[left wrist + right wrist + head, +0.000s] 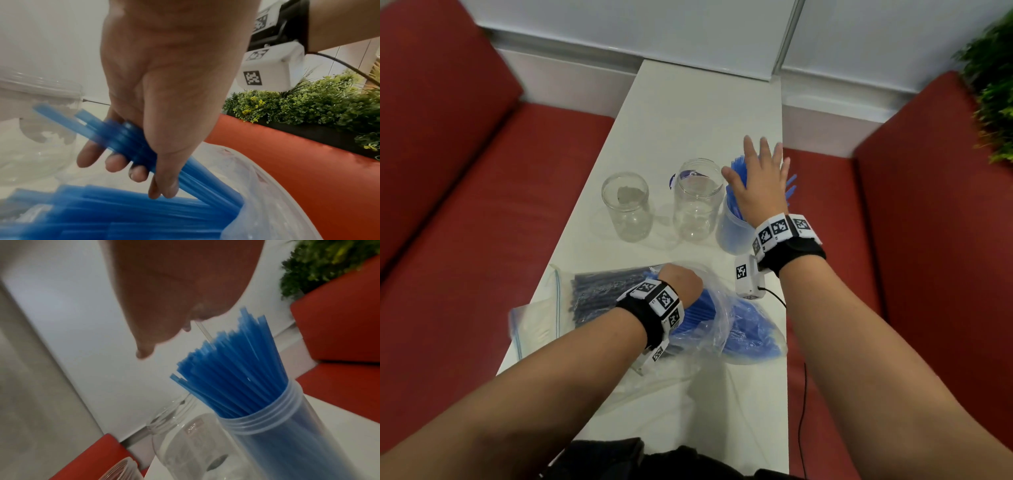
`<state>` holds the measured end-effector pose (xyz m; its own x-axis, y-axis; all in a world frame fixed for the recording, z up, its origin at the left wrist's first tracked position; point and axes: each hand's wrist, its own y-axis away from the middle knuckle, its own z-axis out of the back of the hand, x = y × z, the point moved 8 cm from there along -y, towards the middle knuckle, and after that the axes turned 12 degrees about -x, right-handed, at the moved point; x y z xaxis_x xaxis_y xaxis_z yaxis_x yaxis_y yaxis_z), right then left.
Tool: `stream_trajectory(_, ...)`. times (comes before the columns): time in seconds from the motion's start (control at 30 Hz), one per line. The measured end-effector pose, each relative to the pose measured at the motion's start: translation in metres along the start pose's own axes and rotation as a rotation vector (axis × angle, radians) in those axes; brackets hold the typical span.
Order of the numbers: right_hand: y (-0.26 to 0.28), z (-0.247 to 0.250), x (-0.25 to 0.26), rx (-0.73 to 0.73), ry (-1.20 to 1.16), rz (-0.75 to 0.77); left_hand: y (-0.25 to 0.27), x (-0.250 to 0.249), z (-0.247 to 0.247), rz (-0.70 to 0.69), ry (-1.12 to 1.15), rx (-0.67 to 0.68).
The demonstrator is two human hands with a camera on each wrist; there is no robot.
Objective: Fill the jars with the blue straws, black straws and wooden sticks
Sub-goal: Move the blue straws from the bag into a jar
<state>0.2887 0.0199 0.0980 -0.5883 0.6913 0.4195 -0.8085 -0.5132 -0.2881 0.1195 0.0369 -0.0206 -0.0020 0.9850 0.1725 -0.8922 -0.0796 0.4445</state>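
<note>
I see three jars in a row on the white table point(688, 102). The left jar point(627, 207) and middle jar point(698, 200) hold no straws. The right jar point(287, 426) stands upright, packed with blue straws point(232, 374) that fan out above its rim.

My right hand point(758, 181) is over that jar, fingers straight and spread, holding nothing. From the right wrist view the hand sits just above the straw tips; I cannot tell whether it touches them.

My left hand point(164, 91) is down at the clear bag point(722, 308) lying on the near part of the table. Its fingers point(115, 162) and thumb are curled round a small bundle of straws point(127, 138), which slants up out of the bag mouth. More blue straws lie loose inside the bag.

Black straws point(599, 291) lie in a bundle just left of the bag, beside my left wrist. A zip bag point(534, 325) lies further left, at the table edge; its contents are too faint to identify.

Red benches point(465, 222) flank the table on both sides. A plant point(993, 85) stands at the far right.
</note>
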Motion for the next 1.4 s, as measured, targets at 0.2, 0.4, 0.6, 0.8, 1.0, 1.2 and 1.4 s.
stream_trajectory(0.2,0.071,-0.015,0.037,0.686,-0.537,-0.003,0.006,0.003,0.001,0.016,0.011,0.058)
stream_trajectory(0.4,0.159,-0.072,0.024,0.964,-0.114,0.032,0.028,0.017,0.022,0.092,0.017,0.072)
stream_trajectory(0.6,0.177,-0.092,0.024,0.683,-0.055,0.057,0.052,0.018,0.069,0.156,-0.044,-0.029)
stream_trajectory(0.8,0.170,-0.060,0.021,0.353,-0.507,-0.186,0.078,0.028,0.160,-0.020,0.149,-0.448)
stream_trajectory(1.0,0.157,-0.033,0.030,0.273,-0.715,-0.257,0.098,0.052,0.196,-0.018,0.576,-0.798)
stream_trajectory(1.2,0.141,-0.018,0.045,0.188,-0.878,-0.310,0.093,0.032,0.189,-0.076,0.826,-0.845)
stream_trajectory(1.4,0.113,0.044,0.060,0.084,-1.101,-0.277,0.098,0.099,0.172,0.089,1.688,-1.181)
